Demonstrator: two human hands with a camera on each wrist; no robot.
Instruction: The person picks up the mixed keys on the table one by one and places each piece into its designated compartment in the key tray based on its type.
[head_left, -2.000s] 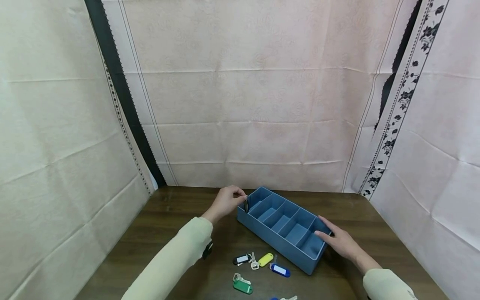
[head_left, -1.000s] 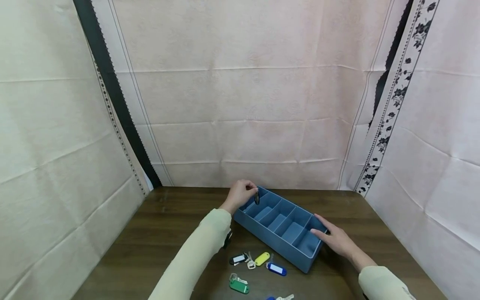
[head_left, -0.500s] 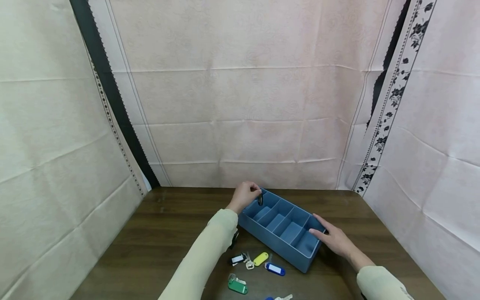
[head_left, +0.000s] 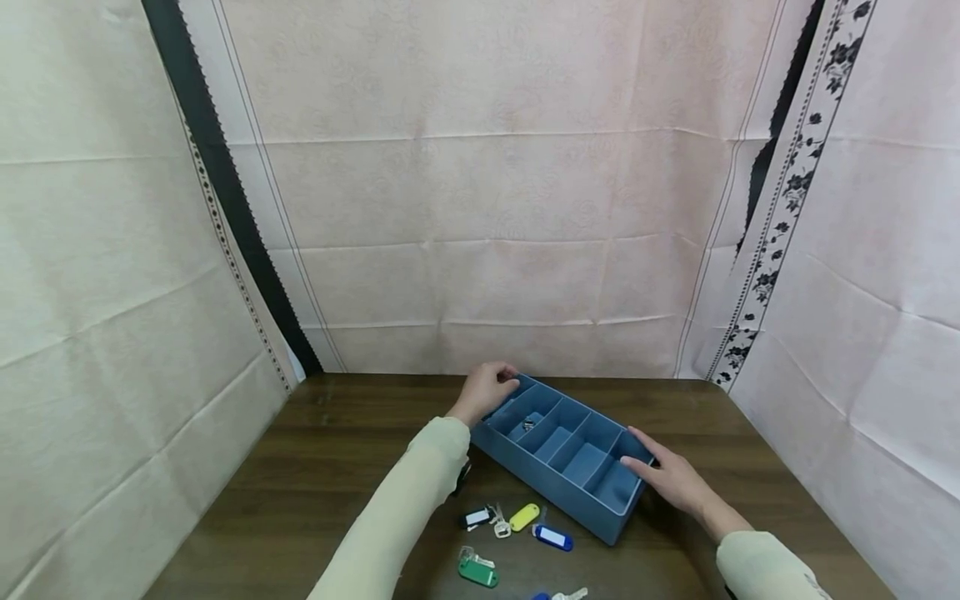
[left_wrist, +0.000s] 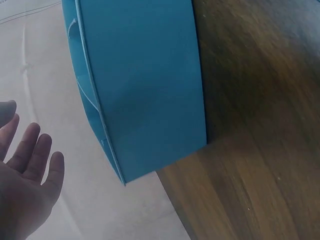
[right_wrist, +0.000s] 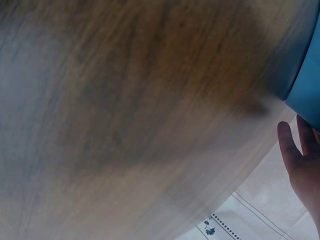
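A blue box (head_left: 543, 475) with several compartments stands at an angle on the table. My left hand (head_left: 483, 392) hovers over its far left end. In the left wrist view that hand (left_wrist: 30, 175) has loosely bent, spread fingers with nothing between them. A small shiny keyring piece (head_left: 528, 424) lies in a compartment near the left end; its tag is hard to make out. My right hand (head_left: 675, 479) holds the box's far right corner, thumb over the rim and fingers along the outside. In the right wrist view the right hand (right_wrist: 305, 170) touches the box wall (right_wrist: 307, 95).
In front of the box lie key tags: black (head_left: 476, 518), yellow (head_left: 524, 517), blue (head_left: 553, 537) and green (head_left: 477, 572), with keys (head_left: 502, 525) among them. Another key (head_left: 573, 594) shows at the bottom edge. Cloth (head_left: 487, 208) hangs behind the brown table (head_left: 300, 500).
My left hand moved right over the box with a dark key tag hanging from its fingertips, then let it go. A shiny piece now lies in the compartment. The right hand stayed at the corner.
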